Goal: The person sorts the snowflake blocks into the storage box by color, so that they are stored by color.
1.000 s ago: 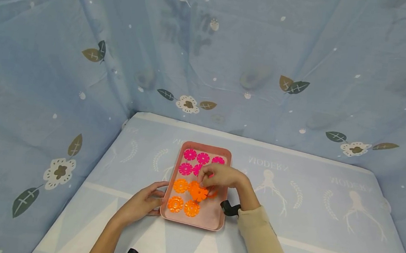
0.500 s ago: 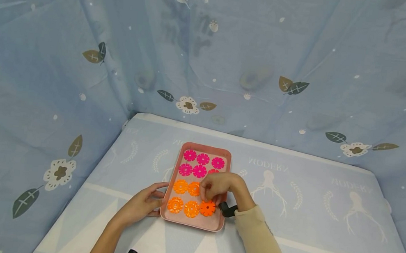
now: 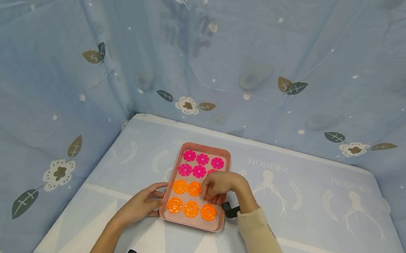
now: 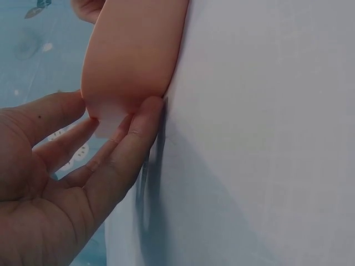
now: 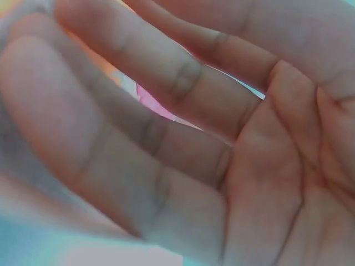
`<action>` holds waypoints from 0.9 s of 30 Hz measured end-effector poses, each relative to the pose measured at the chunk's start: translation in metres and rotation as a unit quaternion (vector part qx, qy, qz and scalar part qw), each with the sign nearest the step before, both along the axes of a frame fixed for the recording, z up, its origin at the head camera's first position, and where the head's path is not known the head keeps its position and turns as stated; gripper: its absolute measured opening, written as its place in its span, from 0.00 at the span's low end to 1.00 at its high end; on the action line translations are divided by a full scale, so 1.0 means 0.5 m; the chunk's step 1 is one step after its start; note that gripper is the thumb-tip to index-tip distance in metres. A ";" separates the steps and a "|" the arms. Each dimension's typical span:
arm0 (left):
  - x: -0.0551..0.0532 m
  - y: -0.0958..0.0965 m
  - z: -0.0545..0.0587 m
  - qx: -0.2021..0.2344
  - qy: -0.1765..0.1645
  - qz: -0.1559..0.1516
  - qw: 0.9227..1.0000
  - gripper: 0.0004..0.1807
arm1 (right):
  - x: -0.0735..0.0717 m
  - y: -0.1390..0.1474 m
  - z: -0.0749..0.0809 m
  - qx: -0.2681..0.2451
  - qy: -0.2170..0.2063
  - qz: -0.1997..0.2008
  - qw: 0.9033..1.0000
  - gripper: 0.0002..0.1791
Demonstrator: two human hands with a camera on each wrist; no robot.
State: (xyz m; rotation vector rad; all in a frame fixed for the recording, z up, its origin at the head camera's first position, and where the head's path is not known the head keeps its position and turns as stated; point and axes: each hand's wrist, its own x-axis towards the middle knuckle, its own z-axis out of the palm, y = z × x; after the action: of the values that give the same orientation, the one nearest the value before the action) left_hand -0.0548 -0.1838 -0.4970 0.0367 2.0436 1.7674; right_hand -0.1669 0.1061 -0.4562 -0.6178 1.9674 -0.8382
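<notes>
A pink tray (image 3: 193, 223) lies on the table, bearing rows of flower-shaped plastic pieces. Magenta pieces (image 3: 202, 159) fill the far half; orange pieces (image 3: 191, 209) lie in the near half. My left hand (image 3: 143, 202) grips the tray's left side, its fingertips on the rim and lower edge of the tray wall (image 4: 133, 50) in the left wrist view. Over the tray's right side hangs my right hand (image 3: 219, 184), fingers bent downward. Just below its fingertips, an orange flower piece (image 3: 208, 212) lies flat. Whether those fingertips pinch anything is hidden.
Pale blue patterned cloth covers the table (image 3: 313, 212). A blue curtain (image 3: 232, 55) with leaf and flower prints rises behind and at both sides. Black wrist mounts (image 3: 230, 210) sit on both arms.
My right hand carried an orange flower piece toward the tray's near right corner and let it go there; it now lies flat. The hand is slightly above it. My left hand stays put.
</notes>
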 end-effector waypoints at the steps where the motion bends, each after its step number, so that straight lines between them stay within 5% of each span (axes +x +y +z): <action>1: 0.000 0.000 0.000 0.000 0.000 -0.001 1.000 0.30 | 0.000 0.003 0.001 -0.009 0.007 0.000 1.000 0.05; 9: -0.004 0.000 -0.001 -0.015 0.011 -0.001 1.000 0.29 | 0.000 0.031 0.003 -0.076 0.098 -0.015 0.992 0.07; 17: -0.008 0.001 0.000 -0.051 0.045 0.002 0.998 0.26 | 0.012 0.067 -0.004 -0.140 0.101 -0.141 0.975 0.09; 27: -0.009 0.004 0.014 -0.065 0.059 0.053 0.995 0.24 | 0.039 0.111 -0.022 -0.208 0.108 -0.258 0.937 0.12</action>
State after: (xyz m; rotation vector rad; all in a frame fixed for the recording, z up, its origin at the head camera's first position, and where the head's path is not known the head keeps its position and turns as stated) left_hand -0.0590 -0.1817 -0.4898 -0.0079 2.2789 1.7276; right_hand -0.1476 0.1614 -0.4672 -0.4407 2.2067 -1.5985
